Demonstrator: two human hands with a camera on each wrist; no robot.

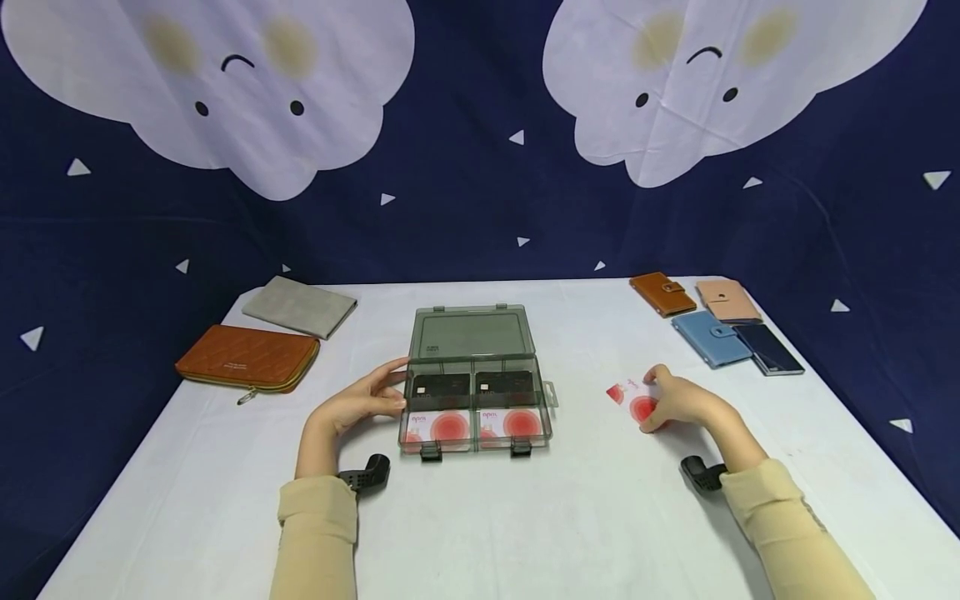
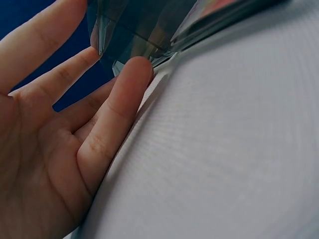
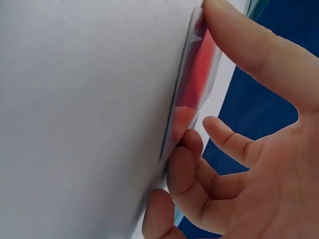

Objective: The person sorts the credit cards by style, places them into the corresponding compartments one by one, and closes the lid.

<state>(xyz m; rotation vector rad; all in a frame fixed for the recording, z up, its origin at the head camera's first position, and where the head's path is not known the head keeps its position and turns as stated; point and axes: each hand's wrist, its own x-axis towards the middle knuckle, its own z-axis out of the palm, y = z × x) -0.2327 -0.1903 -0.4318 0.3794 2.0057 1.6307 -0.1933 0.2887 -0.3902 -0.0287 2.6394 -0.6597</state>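
A translucent grey plastic box stands mid-table with its lid raised at the back. Black cards fill the rear compartments; white cards with red circles lie in the front ones. Against the box's left side rests my left hand, its fingers spread in the left wrist view with the thumb at the lower edge. To the right of the box, my right hand pinches a white card with red circles by its edges, low over the table. The right wrist view shows this card edge-on between thumb and fingers.
At the back left lie a grey wallet and a brown zip wallet. Brown, pink and blue card holders sit at the back right, beside a dark phone-like slab. A dark blue curtain hangs behind.
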